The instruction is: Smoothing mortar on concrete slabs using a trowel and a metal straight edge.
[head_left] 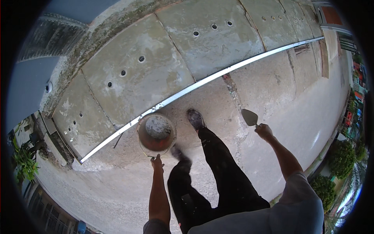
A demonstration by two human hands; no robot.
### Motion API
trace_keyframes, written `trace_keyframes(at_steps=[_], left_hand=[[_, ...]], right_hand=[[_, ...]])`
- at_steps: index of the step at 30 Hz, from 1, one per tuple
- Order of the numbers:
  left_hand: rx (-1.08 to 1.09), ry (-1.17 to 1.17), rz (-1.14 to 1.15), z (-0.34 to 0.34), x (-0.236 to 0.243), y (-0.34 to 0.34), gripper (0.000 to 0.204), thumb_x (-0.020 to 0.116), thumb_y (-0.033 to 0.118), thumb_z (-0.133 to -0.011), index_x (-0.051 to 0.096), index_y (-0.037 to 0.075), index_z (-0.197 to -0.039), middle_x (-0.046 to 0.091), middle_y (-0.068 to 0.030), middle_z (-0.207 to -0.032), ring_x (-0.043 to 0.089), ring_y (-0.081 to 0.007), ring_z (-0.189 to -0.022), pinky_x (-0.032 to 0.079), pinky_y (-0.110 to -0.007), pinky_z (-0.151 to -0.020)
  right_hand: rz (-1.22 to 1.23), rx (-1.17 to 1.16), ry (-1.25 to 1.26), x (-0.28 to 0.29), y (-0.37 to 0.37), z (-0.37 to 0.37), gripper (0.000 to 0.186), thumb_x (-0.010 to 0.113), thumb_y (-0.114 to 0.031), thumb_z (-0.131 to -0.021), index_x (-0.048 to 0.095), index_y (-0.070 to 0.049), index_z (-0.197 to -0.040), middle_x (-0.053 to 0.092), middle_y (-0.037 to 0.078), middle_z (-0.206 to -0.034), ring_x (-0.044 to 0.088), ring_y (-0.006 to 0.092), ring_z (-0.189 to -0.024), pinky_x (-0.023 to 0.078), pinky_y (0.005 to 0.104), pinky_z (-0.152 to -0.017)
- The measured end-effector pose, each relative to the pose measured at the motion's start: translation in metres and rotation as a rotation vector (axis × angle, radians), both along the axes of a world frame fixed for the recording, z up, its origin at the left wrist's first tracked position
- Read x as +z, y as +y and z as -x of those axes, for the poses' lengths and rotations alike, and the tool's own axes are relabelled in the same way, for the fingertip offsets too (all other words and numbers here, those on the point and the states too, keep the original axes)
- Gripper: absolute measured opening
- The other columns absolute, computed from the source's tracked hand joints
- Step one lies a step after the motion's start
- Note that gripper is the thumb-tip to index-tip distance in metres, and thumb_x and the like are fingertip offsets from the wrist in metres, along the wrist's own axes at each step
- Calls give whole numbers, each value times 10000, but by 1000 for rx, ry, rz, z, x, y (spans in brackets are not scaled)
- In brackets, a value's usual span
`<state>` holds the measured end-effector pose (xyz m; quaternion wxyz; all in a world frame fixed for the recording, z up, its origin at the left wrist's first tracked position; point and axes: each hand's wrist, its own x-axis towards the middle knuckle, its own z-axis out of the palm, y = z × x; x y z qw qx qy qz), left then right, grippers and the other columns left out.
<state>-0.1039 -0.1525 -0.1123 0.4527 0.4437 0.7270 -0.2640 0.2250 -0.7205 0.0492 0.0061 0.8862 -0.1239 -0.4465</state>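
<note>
My left hand [157, 163] is closed round the wire handle of a round bucket [145, 141]. Grey wet-looking mortar [157, 127] lies in the bottom of the bucket. Out to the right, my right hand [265, 132] grips the handle of a pointing trowel [249, 116]. The trowel's leaf-shaped blade points away to the upper left and touches nothing. The bucket hangs or stands beside a long pale metal straightedge [210, 78]; whether it rests on the ground I cannot tell.
Beyond the straightedge lie grey concrete slabs [156, 43] with several round holes. My shoes [196, 119] are on the rough paving [210, 156] on the near side. A thin dark rod [117, 140] sticks out near the bucket. A wall [29, 89] stands at far left, shrubs [342, 159] at right.
</note>
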Motion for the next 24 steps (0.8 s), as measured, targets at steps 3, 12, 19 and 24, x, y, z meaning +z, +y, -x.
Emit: trace_keyframes(at_steps=[3, 12, 19, 24], left_hand=[[91, -75, 109, 27, -31, 10, 850, 690, 468, -882, 283, 82, -1520, 339, -173, -1518, 468, -429, -1231, 537, -583, -855], [720, -305, 97, 27, -73, 9, 844, 447, 624, -952, 99, 184, -1582, 132, -159, -1600, 233, -383, -1441, 271, -650, -1109], [797, -586, -158, -23, 29, 43, 247, 508, 362, -983, 548, 119, -990, 567, -47, -874, 557, -215, -836, 461, -477, -867], [858, -685, 66, -109, 96, 15, 290, 578, 292, -966, 462, 152, -740, 442, 15, -619, 453, -180, -601, 430, -391, -717]], right_hand=[[-23, -162, 59, 4, -30, 15, 352, 680, -361, -811, 668, -16, -880, 690, 218, -800, 688, 378, -769, 530, 475, -689], [-1, -293, 161, 23, -78, 114, 341, 683, -329, -842, 631, 8, -829, 617, 130, -594, 612, 245, -472, 498, 402, -470], [-170, -679, 138, 67, -78, 213, 277, 710, -253, -840, 616, 4, -800, 595, 86, -609, 593, 193, -468, 482, 376, -428], [-109, -831, 64, 132, -100, 302, 292, 707, -233, -839, 604, 20, -735, 606, 104, -615, 600, 201, -464, 500, 361, -431]])
